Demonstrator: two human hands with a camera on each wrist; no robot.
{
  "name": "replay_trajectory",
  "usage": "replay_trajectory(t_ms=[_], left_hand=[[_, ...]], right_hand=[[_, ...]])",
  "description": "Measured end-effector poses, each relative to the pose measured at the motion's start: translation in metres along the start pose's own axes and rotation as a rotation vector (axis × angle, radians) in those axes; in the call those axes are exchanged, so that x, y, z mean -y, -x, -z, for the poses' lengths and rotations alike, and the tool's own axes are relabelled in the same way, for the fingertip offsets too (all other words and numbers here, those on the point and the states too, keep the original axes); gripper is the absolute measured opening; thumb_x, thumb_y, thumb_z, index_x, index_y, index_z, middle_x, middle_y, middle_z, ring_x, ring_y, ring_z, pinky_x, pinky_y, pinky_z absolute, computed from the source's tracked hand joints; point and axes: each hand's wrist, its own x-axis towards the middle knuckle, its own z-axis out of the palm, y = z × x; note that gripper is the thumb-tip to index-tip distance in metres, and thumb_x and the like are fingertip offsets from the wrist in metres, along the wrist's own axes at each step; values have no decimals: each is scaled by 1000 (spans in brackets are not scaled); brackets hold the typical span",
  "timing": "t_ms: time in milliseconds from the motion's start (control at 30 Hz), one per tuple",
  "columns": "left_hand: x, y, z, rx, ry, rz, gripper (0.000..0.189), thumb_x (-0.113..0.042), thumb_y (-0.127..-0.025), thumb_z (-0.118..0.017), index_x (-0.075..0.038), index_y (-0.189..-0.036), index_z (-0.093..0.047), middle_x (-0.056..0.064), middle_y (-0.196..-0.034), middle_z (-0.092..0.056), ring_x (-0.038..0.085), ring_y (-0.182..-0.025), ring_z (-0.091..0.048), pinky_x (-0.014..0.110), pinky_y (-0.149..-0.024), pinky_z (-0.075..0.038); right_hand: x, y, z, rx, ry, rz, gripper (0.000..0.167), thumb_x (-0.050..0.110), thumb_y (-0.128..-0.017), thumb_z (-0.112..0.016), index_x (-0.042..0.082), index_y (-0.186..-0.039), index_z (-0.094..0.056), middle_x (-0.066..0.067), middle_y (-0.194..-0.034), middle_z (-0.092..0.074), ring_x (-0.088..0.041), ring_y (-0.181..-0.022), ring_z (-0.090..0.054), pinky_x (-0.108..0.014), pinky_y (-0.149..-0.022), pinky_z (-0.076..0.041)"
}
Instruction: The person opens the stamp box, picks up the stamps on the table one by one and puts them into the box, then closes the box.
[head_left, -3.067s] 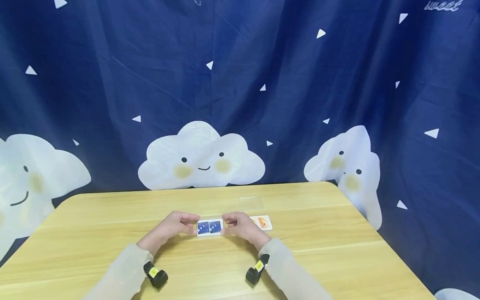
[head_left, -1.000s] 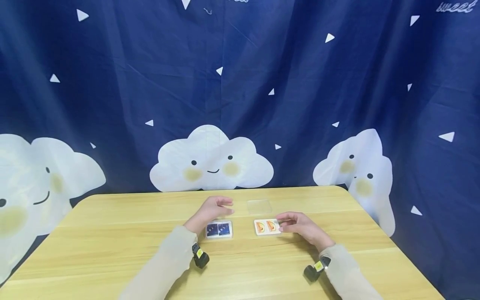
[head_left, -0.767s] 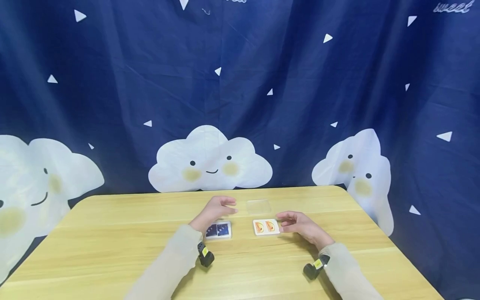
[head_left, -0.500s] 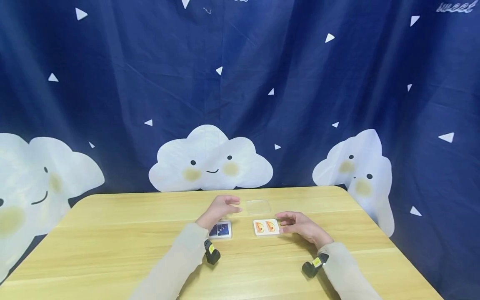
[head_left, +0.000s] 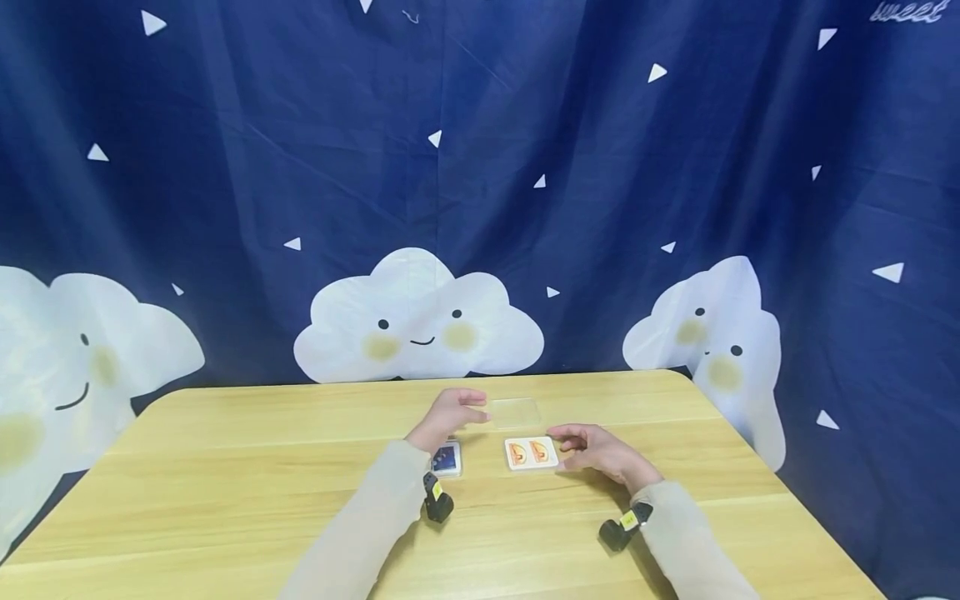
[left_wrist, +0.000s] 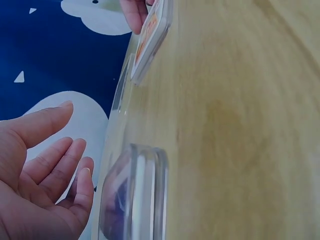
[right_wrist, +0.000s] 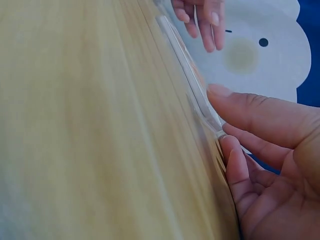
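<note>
My left hand (head_left: 452,415) reaches in with thumb and fingers apart, nothing between them, its fingertips right at the left edge of a clear plastic lid (head_left: 516,413). Below that wrist lies a clear case with a dark blue card (head_left: 447,459), partly hidden by the sleeve; in the left wrist view the clear case (left_wrist: 150,200) shows edge-on. My right hand (head_left: 600,454) pinches the right end of a white card case with two orange pictures (head_left: 531,452), thumb (right_wrist: 260,117) at one edge and fingers curled at its end.
Everything lies on a light wood table (head_left: 510,533). A dark blue curtain (head_left: 585,233) with white clouds and triangles hangs behind its far edge. Each wrist wears a black camera, such as the left one (head_left: 437,500).
Both hands have left the blue card case; the right went to the orange-picture case. Over the last second the left hand has moved right, up to the clear lid.
</note>
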Motion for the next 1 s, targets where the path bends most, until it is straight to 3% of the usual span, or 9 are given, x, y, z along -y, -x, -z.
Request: replay_trajectory(t_ms=[300,667,1000], left_hand=[[5,-9,-7,6,30,10,52,-1,-75,-71,5,-124,-55,19,-126,-58,33,-118,-52,46,-101,-39],[5,-15,-19,-54,-57,-2,54,2,-71,-73,4,-123,-56,19,-127,-58,34,-120,-51,43,-103,-37],[11,-23,-25,-44,-88,-6,64,2,-65,-76,4,-125,-55,18,-131,-55,34,-124,-48,44,-105,-34]], right_hand=[[-1,-2,-1,-27,37,-18,63,-4,-70,-75,-10,-127,-50,-13,-111,-55,-20,-95,-45,-23,-77,-41],[3,-2,-4,-57,67,-30,61,-2,-69,-77,-8,-125,-53,-12,-107,-56,-22,-95,-46,-28,-80,-38],[2,-4,-4,-62,106,-30,61,-2,-68,-78,-7,-124,-55,-8,-104,-57,-21,-94,-47,-29,-80,-39]])
